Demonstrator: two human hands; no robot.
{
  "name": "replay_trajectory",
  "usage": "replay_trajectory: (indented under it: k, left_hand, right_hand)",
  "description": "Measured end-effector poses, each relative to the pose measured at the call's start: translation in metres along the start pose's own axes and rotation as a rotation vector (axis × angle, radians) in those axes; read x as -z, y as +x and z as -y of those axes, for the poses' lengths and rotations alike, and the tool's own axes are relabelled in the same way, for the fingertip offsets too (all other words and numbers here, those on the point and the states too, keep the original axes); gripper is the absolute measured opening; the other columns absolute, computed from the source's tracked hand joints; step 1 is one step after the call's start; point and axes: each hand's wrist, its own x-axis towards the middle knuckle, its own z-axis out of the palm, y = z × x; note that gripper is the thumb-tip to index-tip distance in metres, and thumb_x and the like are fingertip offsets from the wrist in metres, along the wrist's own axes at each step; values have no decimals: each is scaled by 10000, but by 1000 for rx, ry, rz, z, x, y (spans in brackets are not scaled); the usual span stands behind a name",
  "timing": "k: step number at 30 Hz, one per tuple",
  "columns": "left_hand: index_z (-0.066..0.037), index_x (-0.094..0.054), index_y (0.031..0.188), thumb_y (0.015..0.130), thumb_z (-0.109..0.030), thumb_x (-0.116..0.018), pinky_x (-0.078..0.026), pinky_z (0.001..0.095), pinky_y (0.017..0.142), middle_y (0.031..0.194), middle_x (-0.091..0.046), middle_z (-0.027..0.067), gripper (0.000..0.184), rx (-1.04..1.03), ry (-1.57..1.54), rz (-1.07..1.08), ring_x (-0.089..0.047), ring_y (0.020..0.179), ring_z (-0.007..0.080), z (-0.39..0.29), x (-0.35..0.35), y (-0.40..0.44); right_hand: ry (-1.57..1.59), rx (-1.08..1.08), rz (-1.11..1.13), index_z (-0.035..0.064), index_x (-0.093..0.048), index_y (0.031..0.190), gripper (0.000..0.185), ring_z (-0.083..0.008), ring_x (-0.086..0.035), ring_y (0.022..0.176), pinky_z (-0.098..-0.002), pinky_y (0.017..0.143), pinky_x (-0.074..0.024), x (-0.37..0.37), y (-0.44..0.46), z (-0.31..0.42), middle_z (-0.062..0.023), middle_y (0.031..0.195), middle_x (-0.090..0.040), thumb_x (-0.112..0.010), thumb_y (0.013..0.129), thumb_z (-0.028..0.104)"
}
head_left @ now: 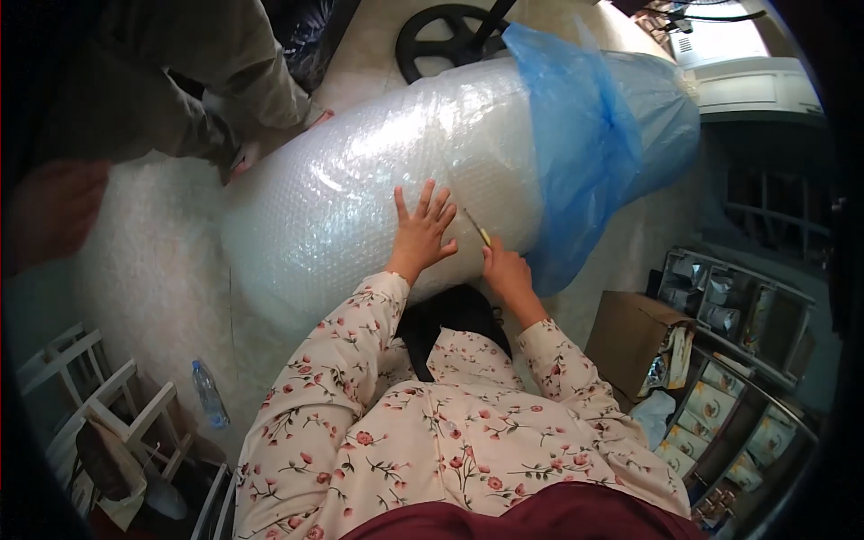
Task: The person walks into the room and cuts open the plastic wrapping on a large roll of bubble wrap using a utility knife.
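A large roll of bubble wrap [360,180] lies across the floor in front of me, with blue plastic [585,135] around its right part. My left hand [423,233] rests on the wrap with its fingers spread and holds nothing. Just to the right, my right hand [508,274] is closed around a cutter with a yellow handle [486,238]. Its thin blade points up and left over the bubble wrap, near the fingers of my left hand. Whether the tip touches the wrap I cannot tell.
Another person's legs [252,72] and hand [63,211] are at the left. A black wheel-shaped base [441,40] stands behind the roll. A plastic bottle [210,394] and white rack [135,405] are lower left; a cardboard box [630,337] and shelves [738,315] are right.
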Motion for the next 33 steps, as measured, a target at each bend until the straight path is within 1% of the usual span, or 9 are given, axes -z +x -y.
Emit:
replay_trajectory:
  k: [3, 8, 12, 14, 19, 22, 26, 31, 33]
  left_hand:
    - [-170, -475, 1094, 622, -507, -523, -61, 658, 902, 1233, -326, 24, 581, 17, 34, 54, -120, 1243, 247, -3, 9, 6]
    - [-182, -429, 1172, 556, -490, -624, -108, 677, 877, 1274, -312, 43, 716, 16, 63, 153, -186, 1226, 277, -4, 9, 7]
    - [-190, -420, 1178, 562, -519, -617, -114, 696, 849, 1271, -318, 50, 726, 26, 125, 230, -208, 1215, 291, -10, 21, 13]
    - [-193, -429, 1167, 564, -525, -617, -125, 701, 838, 1273, -317, 49, 714, 34, 171, 279, -211, 1214, 289, -13, 31, 17]
    - [-206, -433, 1162, 568, -541, -614, -132, 718, 812, 1293, -298, 50, 705, 47, 189, 349, -204, 1215, 314, -12, 25, 22]
    - [-207, -397, 1184, 600, -613, -533, -87, 738, 787, 1307, -257, 59, 724, 30, 248, 383, -140, 1226, 335, -6, 8, 21]
    - [-213, -390, 1190, 612, -616, -513, -38, 732, 798, 1311, -233, 65, 716, 53, 241, 441, -104, 1229, 340, -6, 12, 27]
    - [-204, -386, 1192, 605, -621, -510, 24, 722, 805, 1327, -194, 59, 731, 94, 204, 474, -51, 1238, 338, -7, 10, 28]
    - [-193, -379, 1198, 604, -631, -495, 48, 719, 802, 1348, -154, 61, 747, 119, 210, 492, 0, 1248, 335, -6, 7, 29]
  right_hand:
    - [-51, 73, 1, 79, -430, 925, 240, -392, -558, 606, -475, 549, -443, 9, -5, -8, -198, 652, -567, -388, 838, 299]
    - [9, 188, -20, 61, -463, 863, 222, -376, -550, 553, -477, 504, -434, 10, -11, -10, -190, 619, -558, -378, 829, 263]
    - [135, 251, 24, 58, -468, 882, 234, -383, -551, 611, -495, 563, -417, 22, -12, -18, -192, 680, -568, -407, 813, 273]
    - [82, 270, 101, 43, -470, 902, 247, -357, -557, 657, -474, 573, -416, 33, -13, -21, -177, 732, -575, -391, 828, 265]
    - [100, 297, 215, 45, -450, 964, 293, -367, -552, 694, -481, 602, -408, 44, -3, -39, -180, 756, -574, -363, 839, 295]
    - [93, 268, 274, 59, -427, 1003, 321, -366, -550, 742, -489, 640, -400, 61, -1, -40, -185, 813, -570, -370, 833, 325]
    - [127, 248, 323, 63, -403, 1033, 332, -371, -546, 774, -488, 653, -397, 74, 0, -46, -196, 846, -564, -372, 829, 322]
    - [166, 205, 276, 57, -391, 1049, 287, -377, -544, 788, -480, 656, -397, 60, 8, -61, -216, 843, -559, -351, 808, 208]
    - [139, 205, 326, 60, -394, 1049, 288, -378, -542, 789, -481, 656, -394, 66, 2, -62, -218, 853, -556, -352, 808, 212]
